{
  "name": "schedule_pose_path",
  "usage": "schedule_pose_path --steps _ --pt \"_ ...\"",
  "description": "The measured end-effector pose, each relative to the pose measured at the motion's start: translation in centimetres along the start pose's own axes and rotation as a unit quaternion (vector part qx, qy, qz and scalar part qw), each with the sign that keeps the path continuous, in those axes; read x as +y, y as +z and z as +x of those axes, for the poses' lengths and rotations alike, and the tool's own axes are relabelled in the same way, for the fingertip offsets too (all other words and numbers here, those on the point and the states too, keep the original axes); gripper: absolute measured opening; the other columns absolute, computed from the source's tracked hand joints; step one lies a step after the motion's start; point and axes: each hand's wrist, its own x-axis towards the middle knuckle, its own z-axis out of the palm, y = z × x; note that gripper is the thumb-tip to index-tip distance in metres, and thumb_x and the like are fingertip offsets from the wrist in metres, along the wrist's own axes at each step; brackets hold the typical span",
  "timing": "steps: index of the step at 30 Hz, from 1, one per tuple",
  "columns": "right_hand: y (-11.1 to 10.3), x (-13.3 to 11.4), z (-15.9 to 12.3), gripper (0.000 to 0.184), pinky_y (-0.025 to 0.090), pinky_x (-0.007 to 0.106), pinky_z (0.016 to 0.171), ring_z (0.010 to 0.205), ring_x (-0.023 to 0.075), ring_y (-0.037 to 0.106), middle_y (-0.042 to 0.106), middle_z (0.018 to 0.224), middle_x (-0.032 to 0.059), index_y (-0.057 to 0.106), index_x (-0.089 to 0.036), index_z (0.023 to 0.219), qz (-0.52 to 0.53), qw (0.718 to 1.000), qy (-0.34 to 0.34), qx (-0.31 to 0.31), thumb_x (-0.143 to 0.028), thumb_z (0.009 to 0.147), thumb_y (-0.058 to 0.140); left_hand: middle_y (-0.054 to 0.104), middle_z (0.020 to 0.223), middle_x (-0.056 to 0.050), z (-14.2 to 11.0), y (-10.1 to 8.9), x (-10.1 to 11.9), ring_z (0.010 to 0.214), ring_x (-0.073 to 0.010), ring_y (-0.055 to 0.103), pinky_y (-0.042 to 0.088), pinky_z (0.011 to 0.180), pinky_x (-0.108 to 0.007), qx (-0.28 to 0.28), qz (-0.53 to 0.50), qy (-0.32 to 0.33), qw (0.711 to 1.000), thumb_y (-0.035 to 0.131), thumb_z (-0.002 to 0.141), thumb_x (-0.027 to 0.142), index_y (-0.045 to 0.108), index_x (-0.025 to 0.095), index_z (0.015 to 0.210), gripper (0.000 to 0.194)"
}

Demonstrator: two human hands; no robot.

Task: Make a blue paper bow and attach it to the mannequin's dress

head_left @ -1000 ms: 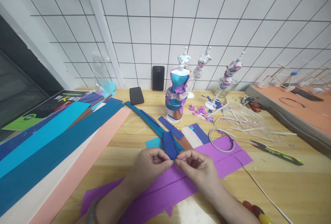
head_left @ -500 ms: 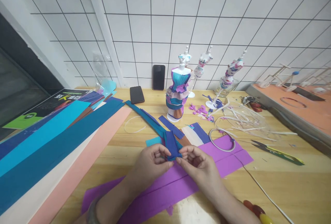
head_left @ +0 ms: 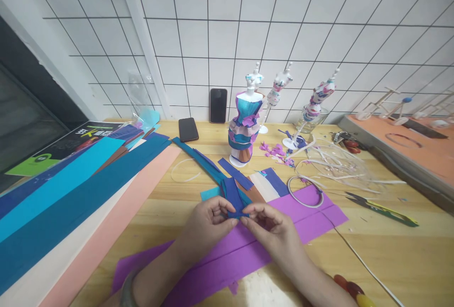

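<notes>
Between both hands is a dark blue crepe paper strip [head_left: 234,194], its near end folded and pinched. My left hand [head_left: 209,219] grips the left corner between thumb and fingers. The right corner is pinched by my right hand [head_left: 271,224]. A teal paper strip [head_left: 202,161] runs from behind the folded piece toward the upper left. Under both hands lies a wide purple crepe paper sheet [head_left: 227,264]. Beyond them a small dress form [head_left: 244,132] stands upright, wrapped in teal, purple, pink and brown paper.
Long coloured paper strips [head_left: 85,193] cover the left side. Thread snips [head_left: 383,207] and a wire coil [head_left: 289,192] lie to the right. Two phones, one of them a standing phone [head_left: 218,106], are at the back. More mannequins [head_left: 321,96] stand near paper scraps [head_left: 276,151].
The near edge of the blue paper has been folded over a little more, and the fingertips have drawn slightly closer. Other things stay in place.
</notes>
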Motion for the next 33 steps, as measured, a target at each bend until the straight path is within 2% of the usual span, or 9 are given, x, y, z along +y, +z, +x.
schedule_pose_path --steps 3,8,19,28,33 --pt "-0.18 -0.09 0.05 0.007 0.045 0.026 0.058 0.064 0.0153 0.056 0.064 0.071 0.0025 0.068 -0.02 0.078 -0.049 0.998 -0.025 -0.023 -0.022 0.074 0.063 0.049 0.061 0.005 -0.12 0.04 0.11 0.061 -0.0088 0.05 0.04 0.059 -0.02 0.009 0.015 0.005 1.0 0.062 0.064 0.011 0.054 0.015 0.077 0.015" --pt "-0.41 0.1 0.22 0.012 0.049 0.029 0.064 0.075 0.019 0.061 0.067 0.08 0.005 0.07 -0.022 0.083 -0.069 0.996 -0.048 -0.042 -0.02 0.075 0.062 0.047 0.06 0.005 -0.05 0.05 -0.02 0.058 -0.008 0.048 0.039 0.056 -0.02 0.0 0.034 0.028 0.999 0.06 0.067 0.012 0.055 0.016 0.079 0.014" --pt "-0.65 -0.07 0.32 0.013 0.052 0.029 0.063 0.07 0.0177 0.062 0.069 0.078 0.0049 0.071 -0.022 0.083 -0.088 0.993 -0.074 -0.016 -0.02 0.073 0.065 0.058 0.067 0.001 -0.21 0.02 0.39 0.067 -0.0118 0.057 0.046 0.064 -0.023 0.039 0.054 0.049 0.997 0.062 0.065 0.013 0.055 0.016 0.078 0.015" --pt "-0.55 -0.38 0.27 0.012 0.052 0.029 0.061 0.068 0.0178 0.063 0.07 0.077 0.0052 0.071 -0.022 0.082 -0.103 0.991 -0.087 -0.007 -0.018 0.072 0.065 0.06 0.07 0.0 -0.41 0.02 -0.12 0.068 -0.0126 0.058 0.046 0.064 -0.022 0.022 0.101 0.077 0.992 0.063 0.068 0.016 0.058 0.017 0.083 0.016" --pt "-0.53 -0.22 0.29 0.013 0.052 0.03 0.061 0.068 0.0179 0.063 0.069 0.077 0.0051 0.07 -0.022 0.083 -0.103 0.991 -0.087 -0.011 -0.019 0.072 0.064 0.063 0.074 -0.002 -0.29 -0.03 -0.24 0.072 -0.0138 0.06 0.047 0.066 -0.023 0.014 0.072 0.079 0.994 0.062 0.071 0.019 0.059 0.016 0.079 0.009"
